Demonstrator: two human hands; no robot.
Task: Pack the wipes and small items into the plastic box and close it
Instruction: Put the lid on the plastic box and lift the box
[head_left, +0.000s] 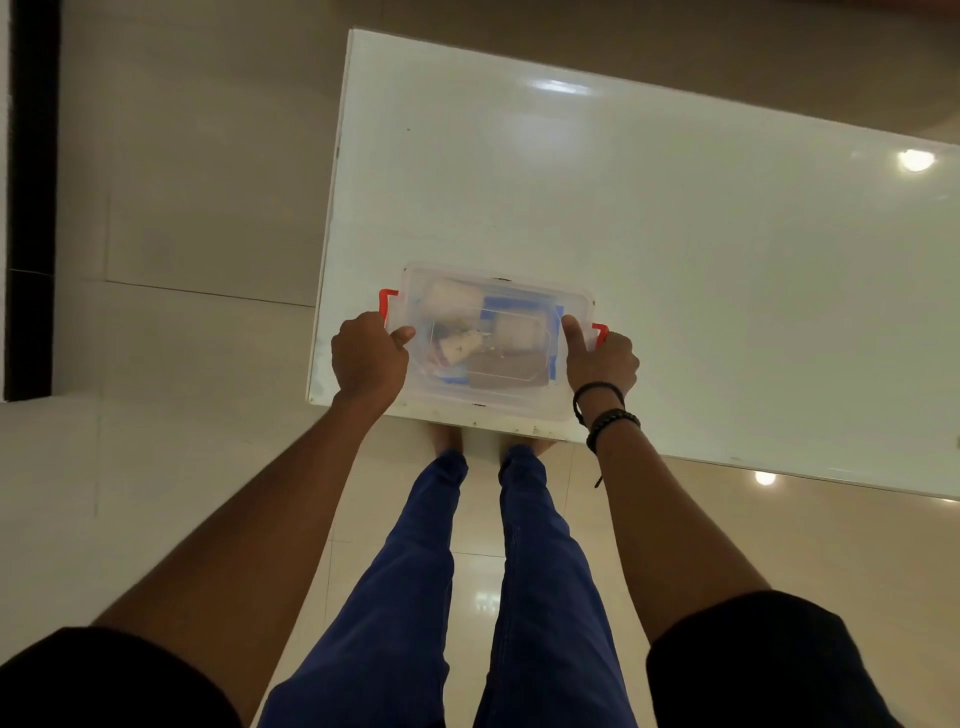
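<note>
2 hands (370, 358) (602, 361) clamped on lidded plastic box (496, 400), thumbs atop lid.

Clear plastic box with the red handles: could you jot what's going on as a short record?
box: clear plastic box, lid on, at the near corner of the white table
contents: pale packs and small items, blurred through the lid
clips: red clips at both ends
left hand: grips left end
right hand: grips right end, thumb on lid
</note>
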